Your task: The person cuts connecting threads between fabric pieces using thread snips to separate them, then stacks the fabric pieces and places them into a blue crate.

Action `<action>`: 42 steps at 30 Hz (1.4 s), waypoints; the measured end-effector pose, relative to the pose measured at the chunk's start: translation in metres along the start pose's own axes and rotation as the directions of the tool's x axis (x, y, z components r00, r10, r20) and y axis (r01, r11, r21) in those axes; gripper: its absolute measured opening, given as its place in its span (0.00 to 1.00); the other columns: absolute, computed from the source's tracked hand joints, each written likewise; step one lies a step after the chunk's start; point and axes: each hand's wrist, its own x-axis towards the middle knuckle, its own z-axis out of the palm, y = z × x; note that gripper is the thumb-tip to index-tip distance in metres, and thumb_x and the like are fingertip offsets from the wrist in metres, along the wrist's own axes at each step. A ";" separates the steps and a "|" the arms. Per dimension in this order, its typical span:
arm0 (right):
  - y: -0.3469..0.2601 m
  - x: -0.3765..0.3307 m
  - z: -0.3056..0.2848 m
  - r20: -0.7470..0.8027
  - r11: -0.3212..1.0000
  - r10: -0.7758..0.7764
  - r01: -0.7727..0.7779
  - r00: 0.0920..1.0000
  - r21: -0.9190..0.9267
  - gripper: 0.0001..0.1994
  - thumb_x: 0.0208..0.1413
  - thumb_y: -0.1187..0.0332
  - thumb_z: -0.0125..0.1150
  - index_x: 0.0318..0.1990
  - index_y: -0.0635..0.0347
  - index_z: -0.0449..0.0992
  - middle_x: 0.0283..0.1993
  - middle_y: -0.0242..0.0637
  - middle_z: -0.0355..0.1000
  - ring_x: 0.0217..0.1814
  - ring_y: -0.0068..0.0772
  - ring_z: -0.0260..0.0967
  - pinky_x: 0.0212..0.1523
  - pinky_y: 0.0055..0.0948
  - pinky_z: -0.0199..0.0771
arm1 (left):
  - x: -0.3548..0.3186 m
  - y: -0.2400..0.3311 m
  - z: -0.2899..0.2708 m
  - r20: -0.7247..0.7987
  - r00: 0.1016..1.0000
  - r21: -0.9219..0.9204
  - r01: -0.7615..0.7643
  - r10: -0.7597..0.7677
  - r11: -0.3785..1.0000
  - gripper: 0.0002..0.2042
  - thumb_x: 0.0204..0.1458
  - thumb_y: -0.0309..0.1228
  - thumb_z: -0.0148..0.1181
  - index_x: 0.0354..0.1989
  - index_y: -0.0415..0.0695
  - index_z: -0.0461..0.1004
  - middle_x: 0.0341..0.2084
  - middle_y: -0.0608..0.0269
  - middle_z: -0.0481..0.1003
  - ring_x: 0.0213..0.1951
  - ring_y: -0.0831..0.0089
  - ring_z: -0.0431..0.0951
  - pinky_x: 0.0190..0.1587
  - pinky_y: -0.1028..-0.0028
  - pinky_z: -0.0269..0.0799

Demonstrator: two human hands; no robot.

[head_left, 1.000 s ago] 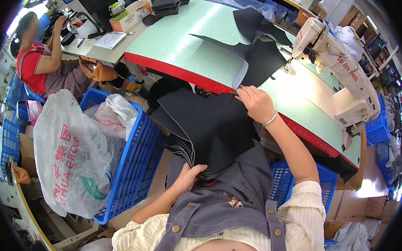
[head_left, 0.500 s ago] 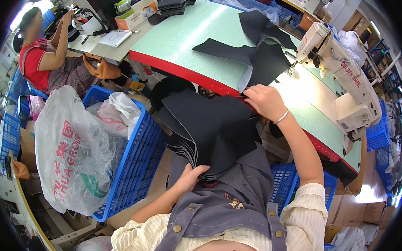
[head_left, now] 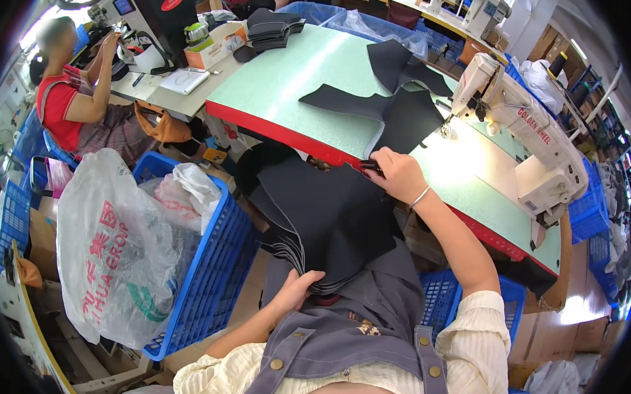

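A thick stack of black sheet pieces (head_left: 329, 212) with grey edges lies across my lap, its layers fanned on the left side. My left hand (head_left: 300, 287) grips the near edge of the stack, thumb on top. At the red front edge of the green-topped table (head_left: 285, 88), my right hand (head_left: 396, 176) is closed with its fingertips round a small dark thing, too unclear to name, by the stack's far corner. More black cut pieces (head_left: 409, 116) lie on the tabletop just beyond my right hand.
A white sewing machine (head_left: 526, 129) stands at the table's right. On my left is a blue crate (head_left: 200, 284) with a clear plastic bag (head_left: 123, 251). Another black stack (head_left: 273, 29) sits at the table's far left. A co-worker (head_left: 71, 98) sits at the left bench.
The view has shifted slightly, so the table and sewing machine sit lower and further left. My right hand stays by the table edge. My left hand keeps its grip on the stack.
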 end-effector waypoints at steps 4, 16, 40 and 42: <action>0.023 0.013 0.009 -0.001 0.986 0.135 -0.135 0.991 0.103 0.09 0.43 0.69 0.61 0.32 0.60 0.70 0.30 0.37 0.66 0.30 0.41 0.66 0.31 0.32 0.68 | -0.002 0.005 0.008 0.060 0.998 0.007 -0.021 0.020 1.000 0.28 0.46 0.32 0.60 0.49 0.29 0.54 0.45 0.51 0.67 0.47 0.67 0.69 0.52 0.67 0.64; -0.133 -0.037 -0.014 0.177 0.901 -0.236 0.147 0.956 0.408 0.04 0.36 0.72 0.57 0.22 0.56 0.69 0.26 0.31 0.64 0.31 0.31 0.65 0.25 0.27 0.69 | -0.006 0.015 0.016 0.149 0.988 0.019 -0.046 0.043 0.999 0.21 0.54 0.35 0.54 0.52 0.33 0.63 0.45 0.59 0.70 0.45 0.73 0.72 0.48 0.72 0.68; -0.083 -0.046 -0.029 0.660 0.912 -0.025 -0.253 0.751 0.323 0.14 0.52 0.63 0.56 0.47 0.53 0.73 0.31 0.41 0.74 0.32 0.38 0.74 0.33 0.30 0.73 | -0.001 0.025 0.018 -0.014 1.000 -0.123 -0.024 0.023 0.992 0.29 0.46 0.36 0.61 0.50 0.30 0.55 0.45 0.51 0.68 0.45 0.67 0.72 0.48 0.69 0.68; -0.079 -0.056 -0.025 0.769 0.650 -0.014 -0.578 0.640 0.493 0.15 0.56 0.60 0.51 0.49 0.52 0.72 0.20 0.42 0.72 0.25 0.38 0.73 0.31 0.30 0.72 | -0.004 0.030 0.021 0.024 0.999 -0.094 -0.033 0.036 0.995 0.29 0.45 0.36 0.61 0.49 0.30 0.56 0.45 0.51 0.68 0.45 0.67 0.72 0.48 0.69 0.67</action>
